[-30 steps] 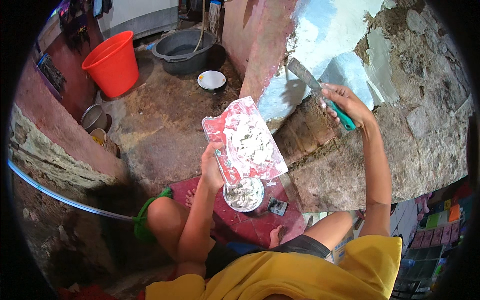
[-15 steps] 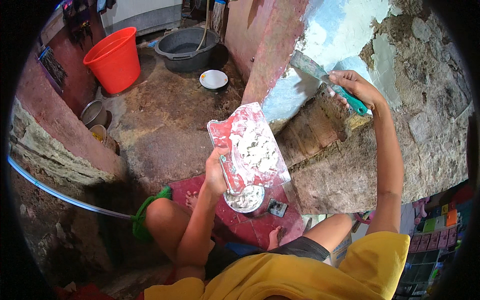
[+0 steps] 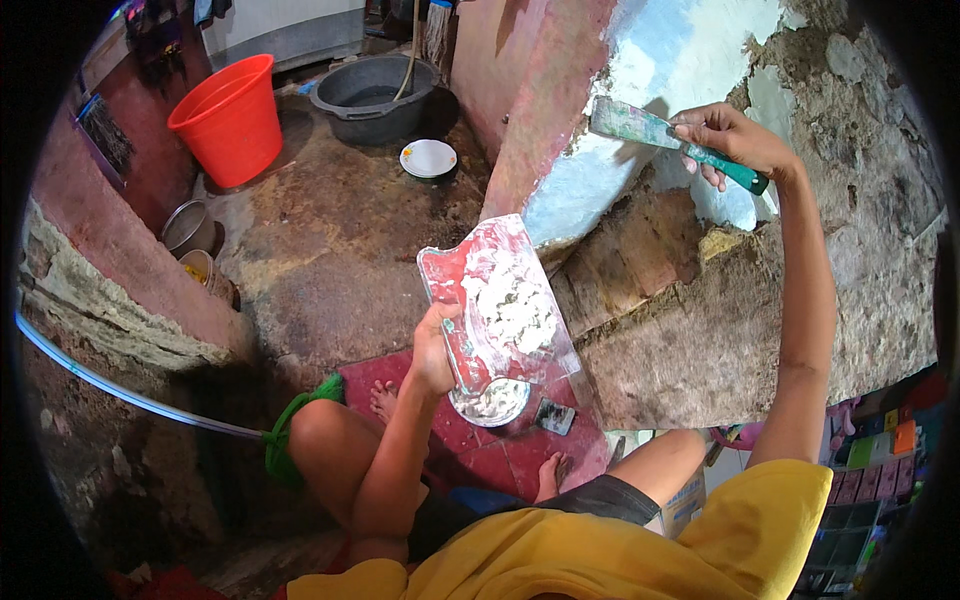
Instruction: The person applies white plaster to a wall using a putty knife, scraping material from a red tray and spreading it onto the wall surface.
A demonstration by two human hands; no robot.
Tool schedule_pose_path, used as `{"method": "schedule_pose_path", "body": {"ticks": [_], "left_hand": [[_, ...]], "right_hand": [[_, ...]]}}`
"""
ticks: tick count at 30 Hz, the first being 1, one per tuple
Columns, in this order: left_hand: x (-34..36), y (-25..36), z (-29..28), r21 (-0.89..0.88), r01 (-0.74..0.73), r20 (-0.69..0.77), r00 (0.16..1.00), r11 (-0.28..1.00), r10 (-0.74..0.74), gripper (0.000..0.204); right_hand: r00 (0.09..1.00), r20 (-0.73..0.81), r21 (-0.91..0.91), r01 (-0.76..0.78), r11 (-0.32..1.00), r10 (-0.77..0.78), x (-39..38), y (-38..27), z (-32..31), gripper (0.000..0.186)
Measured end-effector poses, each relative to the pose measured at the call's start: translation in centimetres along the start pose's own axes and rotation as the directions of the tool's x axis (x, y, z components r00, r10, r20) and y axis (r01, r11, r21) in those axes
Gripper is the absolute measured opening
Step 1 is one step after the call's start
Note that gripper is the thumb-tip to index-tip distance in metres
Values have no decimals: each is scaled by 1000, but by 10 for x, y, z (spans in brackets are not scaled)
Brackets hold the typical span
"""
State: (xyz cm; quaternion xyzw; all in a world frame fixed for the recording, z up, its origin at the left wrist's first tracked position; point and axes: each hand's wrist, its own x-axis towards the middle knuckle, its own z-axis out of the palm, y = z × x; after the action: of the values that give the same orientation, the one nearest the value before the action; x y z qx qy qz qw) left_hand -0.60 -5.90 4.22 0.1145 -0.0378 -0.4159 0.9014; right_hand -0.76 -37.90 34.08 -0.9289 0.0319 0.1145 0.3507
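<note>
My left hand (image 3: 434,345) grips the near-left edge of a red plasterer's board (image 3: 448,268), which carries a heap of white filler paste (image 3: 517,305). In my right hand (image 3: 738,140) is a putty knife (image 3: 640,124) with a green handle, its blade pointing left across the wall. Behind the blade lies a patch of smooth white and pale blue filler (image 3: 570,197) on the rough wall (image 3: 860,280). Whether the blade touches the surface I cannot tell. Below the board, partly covered by it, a bowl of white paste (image 3: 492,403) rests on the red tiles.
A small dark square object (image 3: 554,416) lies beside the bowl. Further off stand a red bucket (image 3: 230,125), a dark grey basin (image 3: 372,105) and a white plate (image 3: 428,158). To the left, a pale hose (image 3: 130,397) runs to green cord (image 3: 290,440). Stacked goods (image 3: 875,470) fill the lower right.
My right hand has moved right and slightly up with the putty knife, whose blade now lies more level. The board in my left hand has dropped slightly.
</note>
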Motion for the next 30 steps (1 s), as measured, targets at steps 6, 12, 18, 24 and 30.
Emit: {"method": "schedule_pose_path", "body": {"ticks": [6, 12, 18, 24, 30], "left_hand": [[0, -2, 2, -10, -1, 11, 1000, 1000, 1, 51], [-1, -2, 3, -8, 0, 34, 999, 1000, 0, 50], [-4, 0, 5, 77, -17, -78, 997, 997, 23, 53], [-4, -1, 7, 22, 20, 6, 1000, 1000, -20, 53], [-4, -2, 2, 22, 12, -5, 1000, 1000, -12, 53]], "right_hand": [[1000, 6, -92, -21, 996, 21, -2, -6, -10, 34], [997, -27, -156, 64, 986, -69, -28, -14, 11, 28], [859, -269, -728, 115, 676, -436, -36, -41, 99, 25], [827, -299, -829, 23, 559, -476, -19, -44, 113, 28], [825, -318, -849, -28, 528, -467, -9, -42, 104, 30]]}}
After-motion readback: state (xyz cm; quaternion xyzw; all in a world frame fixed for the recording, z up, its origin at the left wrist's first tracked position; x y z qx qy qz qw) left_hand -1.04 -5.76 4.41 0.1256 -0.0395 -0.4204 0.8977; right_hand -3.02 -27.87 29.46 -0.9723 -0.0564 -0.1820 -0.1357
